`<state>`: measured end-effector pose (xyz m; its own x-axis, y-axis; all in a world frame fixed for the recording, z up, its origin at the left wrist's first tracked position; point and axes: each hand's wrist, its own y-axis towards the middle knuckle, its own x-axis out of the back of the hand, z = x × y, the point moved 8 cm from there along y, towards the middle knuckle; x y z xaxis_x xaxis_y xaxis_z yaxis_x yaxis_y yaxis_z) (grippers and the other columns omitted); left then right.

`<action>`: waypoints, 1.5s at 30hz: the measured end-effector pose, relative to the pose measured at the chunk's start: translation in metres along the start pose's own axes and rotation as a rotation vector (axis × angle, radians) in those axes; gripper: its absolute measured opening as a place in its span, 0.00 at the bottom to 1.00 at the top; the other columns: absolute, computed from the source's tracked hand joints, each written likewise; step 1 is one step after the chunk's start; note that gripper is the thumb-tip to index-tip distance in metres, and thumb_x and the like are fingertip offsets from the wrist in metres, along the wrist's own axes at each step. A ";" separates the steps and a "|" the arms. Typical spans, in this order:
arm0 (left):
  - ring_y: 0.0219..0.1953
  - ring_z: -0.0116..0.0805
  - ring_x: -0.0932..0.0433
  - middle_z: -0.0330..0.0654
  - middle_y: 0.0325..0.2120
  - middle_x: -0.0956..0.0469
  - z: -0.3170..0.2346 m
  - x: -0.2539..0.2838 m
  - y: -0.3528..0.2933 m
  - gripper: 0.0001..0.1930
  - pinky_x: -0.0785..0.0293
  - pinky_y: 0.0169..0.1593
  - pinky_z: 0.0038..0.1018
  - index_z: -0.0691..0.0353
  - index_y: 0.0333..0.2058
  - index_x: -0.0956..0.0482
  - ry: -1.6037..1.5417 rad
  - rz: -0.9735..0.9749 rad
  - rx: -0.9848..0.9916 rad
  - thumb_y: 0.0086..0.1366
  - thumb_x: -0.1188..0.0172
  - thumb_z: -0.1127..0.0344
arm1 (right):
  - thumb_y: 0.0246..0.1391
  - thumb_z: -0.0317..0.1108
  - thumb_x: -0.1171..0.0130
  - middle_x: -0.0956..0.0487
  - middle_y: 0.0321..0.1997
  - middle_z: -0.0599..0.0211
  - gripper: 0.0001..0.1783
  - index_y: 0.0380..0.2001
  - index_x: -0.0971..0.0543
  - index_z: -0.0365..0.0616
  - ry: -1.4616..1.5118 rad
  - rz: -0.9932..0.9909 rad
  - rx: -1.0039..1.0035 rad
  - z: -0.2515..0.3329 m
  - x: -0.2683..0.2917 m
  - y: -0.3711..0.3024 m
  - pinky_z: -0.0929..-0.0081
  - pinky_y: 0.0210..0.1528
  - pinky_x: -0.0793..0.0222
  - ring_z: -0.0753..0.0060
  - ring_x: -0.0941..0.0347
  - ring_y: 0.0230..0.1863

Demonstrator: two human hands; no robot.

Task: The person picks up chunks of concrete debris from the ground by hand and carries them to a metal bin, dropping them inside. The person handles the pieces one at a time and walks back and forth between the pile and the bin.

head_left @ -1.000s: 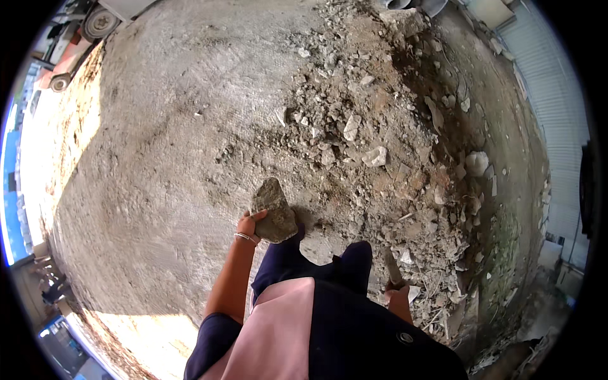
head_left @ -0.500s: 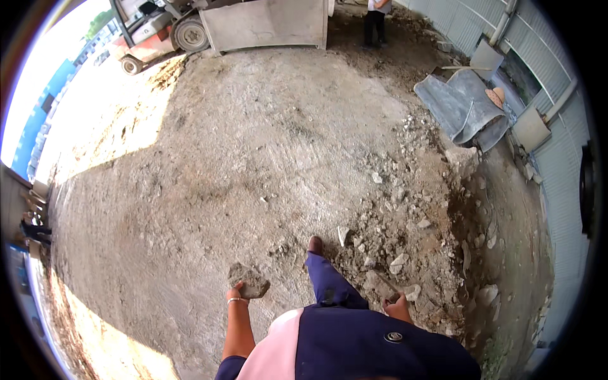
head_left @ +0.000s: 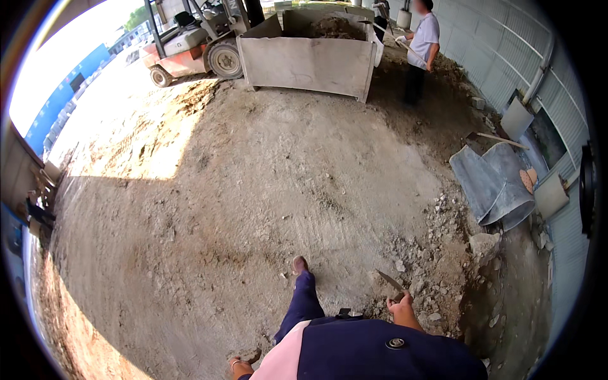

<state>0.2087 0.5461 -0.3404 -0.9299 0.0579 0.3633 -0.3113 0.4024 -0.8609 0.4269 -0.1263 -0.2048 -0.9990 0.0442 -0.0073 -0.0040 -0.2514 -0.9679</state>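
Low in the view, beside my trunk, my left hand (head_left: 239, 366) is closed on a rough grey-brown stone (head_left: 251, 354); most of the stone is hidden. On the other side, my right hand (head_left: 400, 306) grips a flat, pointed, grey-brown piece (head_left: 390, 280) with a dark edge. Whether this piece is stone or something else I cannot tell. Beneath and beside the right hand lies broken rubble (head_left: 437, 278). One of my shoes (head_left: 300, 264) is planted on the dirt ground (head_left: 253, 209) ahead.
A large grey metal bin (head_left: 304, 66) with soil in it stands ahead, next to a red-and-grey forklift (head_left: 190, 47). Right of it a person (head_left: 425, 44) holds a long-handled tool; another person is partly hidden behind. Bent grey sheeting (head_left: 491, 183) lies by the corrugated wall.
My left hand with the stone has dropped back toward my side. The right hand still holds its flat piece. The view has tilted up, so more of the bin and the people shows.
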 end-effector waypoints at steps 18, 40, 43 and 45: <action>0.20 0.35 0.31 0.46 0.23 0.30 -0.117 -0.652 -0.313 0.19 0.32 0.25 0.36 0.71 0.37 0.39 -0.015 0.345 -0.410 0.41 0.53 0.80 | 0.39 0.39 0.49 0.37 0.21 0.70 0.10 0.24 0.35 0.46 0.034 -0.073 -0.031 0.016 -0.367 0.018 0.72 0.35 0.39 0.71 0.42 0.26; 0.23 0.39 0.31 0.45 0.23 0.30 -0.100 -1.146 -0.444 0.05 0.32 0.30 0.39 0.70 0.20 0.31 -0.001 0.276 -0.060 0.39 0.49 0.78 | 0.36 0.43 0.53 0.32 0.34 0.72 0.14 0.30 0.31 0.51 0.098 0.023 -0.035 0.061 -0.914 0.086 0.72 0.34 0.37 0.70 0.37 0.38; 0.23 0.41 0.30 0.46 0.23 0.31 -0.143 -1.219 -0.476 0.09 0.30 0.28 0.41 0.70 0.24 0.33 0.132 0.157 -0.247 0.38 0.51 0.81 | 0.37 0.42 0.53 0.31 0.32 0.71 0.14 0.30 0.31 0.51 0.093 0.133 -0.020 0.034 -0.947 0.080 0.71 0.33 0.36 0.69 0.36 0.37; 0.23 0.42 0.30 0.47 0.24 0.31 -0.151 -1.278 -0.522 0.10 0.30 0.28 0.42 0.70 0.26 0.34 0.117 0.130 -0.327 0.39 0.52 0.82 | 0.39 0.41 0.55 0.32 0.34 0.69 0.14 0.31 0.31 0.50 -1.388 0.107 0.948 0.058 -1.040 0.013 0.68 0.34 0.36 0.68 0.37 0.38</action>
<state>1.5889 0.3995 -0.3014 -0.9229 0.2245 0.3127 -0.0950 0.6544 -0.7501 1.4635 -0.2319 -0.1955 -0.2755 -0.7057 0.6527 0.5543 -0.6714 -0.4920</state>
